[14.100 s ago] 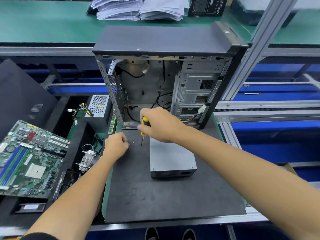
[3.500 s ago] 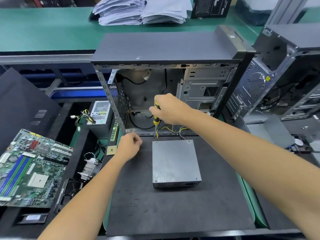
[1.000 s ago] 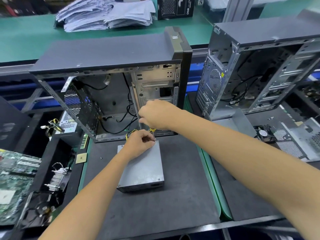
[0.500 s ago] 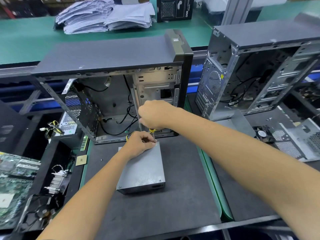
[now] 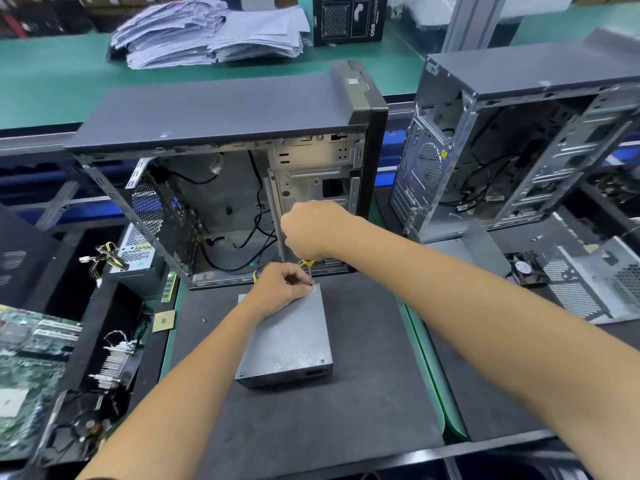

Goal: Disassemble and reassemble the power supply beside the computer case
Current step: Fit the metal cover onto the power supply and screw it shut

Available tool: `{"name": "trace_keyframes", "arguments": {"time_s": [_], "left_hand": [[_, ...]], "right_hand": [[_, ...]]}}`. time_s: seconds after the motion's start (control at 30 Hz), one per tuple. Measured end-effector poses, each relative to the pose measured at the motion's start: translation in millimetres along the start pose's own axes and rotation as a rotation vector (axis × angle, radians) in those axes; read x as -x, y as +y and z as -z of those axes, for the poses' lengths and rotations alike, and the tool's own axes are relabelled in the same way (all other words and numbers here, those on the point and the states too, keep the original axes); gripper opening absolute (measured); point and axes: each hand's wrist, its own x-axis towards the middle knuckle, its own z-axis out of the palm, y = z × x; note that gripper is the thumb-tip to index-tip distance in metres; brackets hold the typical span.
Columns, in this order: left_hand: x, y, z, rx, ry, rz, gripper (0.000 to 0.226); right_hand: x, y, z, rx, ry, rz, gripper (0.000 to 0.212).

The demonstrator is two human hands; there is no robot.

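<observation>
Dark bench mat [image 5: 311,427] over a green-edged work surface, assembly-line setting, open cases behind.

Right hand [image 5: 313,230]: fist curled round a screwdriver [image 5: 309,271]; only a bit of yellow handle and the thin shaft show below the fist. Shaft runs near vertical, tip at the far right corner of the power supply [image 5: 287,337]. Left hand [image 5: 280,289]: fingers pinched together at that same corner, right at the tip, resting on the lid. Whether a screw sits between the fingertips is too small to tell. Hands nearly touching, right above left.

Power supply lies flat on the mat, lid up, long axis running away from the person toward the computer case [image 5: 221,174], which stands just beyond it, side open. Yellow-and-black wires [image 5: 258,271] leave its far end beside the left hand. Screw heads show at the near corners of the lid.

Judgement: a corner screw is being worked at the far right corner. What matters is tip square over the screw, shaft upright; left hand is the nearer one for steadying.

Outward: one loose screw [image 5: 204,319] on the mat to the left; a motherboard [image 5: 31,355] and heatsink [image 5: 117,362] further left; a second open case [image 5: 512,150] to the right; stacked papers [image 5: 207,32] on the far bench.
</observation>
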Motion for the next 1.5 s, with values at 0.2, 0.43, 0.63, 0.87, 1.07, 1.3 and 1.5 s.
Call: {"name": "trace_keyframes", "arguments": {"time_s": [0.2,0.43,0.63,0.87,1.07,1.3,1.5], "left_hand": [[-1.1,0.0,-0.5,-0.017,0.010,0.006,0.016],[-1.9,-1.9,-0.9,-0.019,0.008,-0.003,0.018],[-1.5,-2.8,-1.5,-0.013,0.029,0.003,0.021],[-2.7,-5.4,-2.3,-0.009,0.016,0.013,0.013],[-3.2,-7.1,-1.8,-0.017,0.016,0.000,0.014],[-4.0,-8.3,-2.3,-0.020,0.029,0.003,0.017],[-4.8,-10.4,-2.2,-0.021,0.018,-0.025,0.015]], "right_hand": [[2.7,9.2,4.8,-0.054,-0.088,0.061,0.019],[3.5,5.6,-0.2,0.059,0.015,0.035,0.018],[6.6,7.3,6.6,-0.015,-0.161,0.079,0.007],[1.8,-0.2,-0.8,-0.070,0.051,0.019,0.039],[-0.9,-0.6,-4.0,0.003,0.010,-0.017,0.028],[2.4,2.5,-2.0,-0.049,-0.030,0.017,0.028],[5.1,-2.5,-3.4,-0.019,0.036,-0.023,0.030]]}}
